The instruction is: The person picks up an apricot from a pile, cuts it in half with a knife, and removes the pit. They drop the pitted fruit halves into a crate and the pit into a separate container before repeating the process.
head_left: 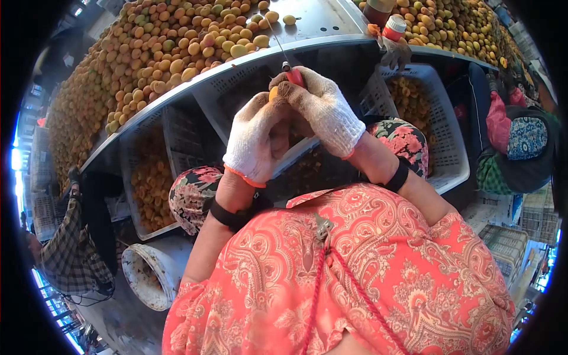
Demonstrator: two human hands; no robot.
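We see a small orange fruit (273, 93). It is round and smooth, and only a bit of it shows. It sits up between the two hands, just on the near side of the surface's edge.

The left hand (255, 142) wears a bumpy white cloth glove with an orange cuff. Its grip is closed around the fruit. The right hand (322, 112) has the same kind of glove, dirty at the fingertips. Its grip is clamped on a red-handled tool (294, 76), which touches the fruit.

The surface (331, 23) is grey shiny metal with a raised rim. A big pile of fruit (171, 47), yellow and orange, covers most of it, on the left and on the far right.

Under the rim stand white plastic crates (444, 118) with lots of little holes. The left crate (151, 183) has more fruit inside. A round white bucket (151, 275) stands on the floor, near and to the left.

Far right, another person's gloved hand (395, 52) rests on the rim beside a jar with a red and white lid (394, 25). A checked sleeve (74, 248) shows at the left.
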